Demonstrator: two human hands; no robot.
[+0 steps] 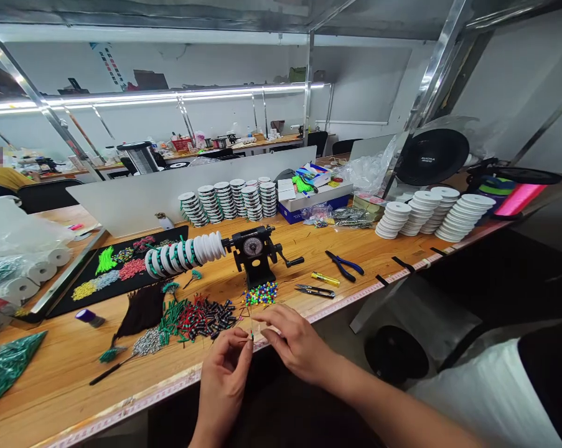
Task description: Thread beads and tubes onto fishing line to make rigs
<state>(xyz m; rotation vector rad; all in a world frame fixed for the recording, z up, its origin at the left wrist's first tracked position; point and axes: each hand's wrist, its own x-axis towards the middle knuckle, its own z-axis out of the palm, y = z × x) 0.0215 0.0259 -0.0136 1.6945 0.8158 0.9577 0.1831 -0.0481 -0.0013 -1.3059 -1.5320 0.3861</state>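
Over the front edge of the bench, my left hand [227,370] is closed in a pinch on a small green-and-red piece [251,335], too tiny to make out fully. Close beside it on the right, my right hand [292,339] has thumb and forefinger apart, with nothing visible between them. Just beyond the hands lie a heap of small coloured beads [262,294] and piles of black tubes [218,320], red pieces [194,316] and green pieces [171,326]. Behind these stands a black hand-crank winder [255,252], its shaft carrying a row of white spools [206,249].
Yellow-handled tool [325,279], thread snips [314,290] and blue-handled pliers [346,266] lie to the right. Stacked spools [222,202] and more white spools [465,216] stand behind. A black mat [68,303] holds coloured piles at left. A measuring tape [355,298] runs along the edge.
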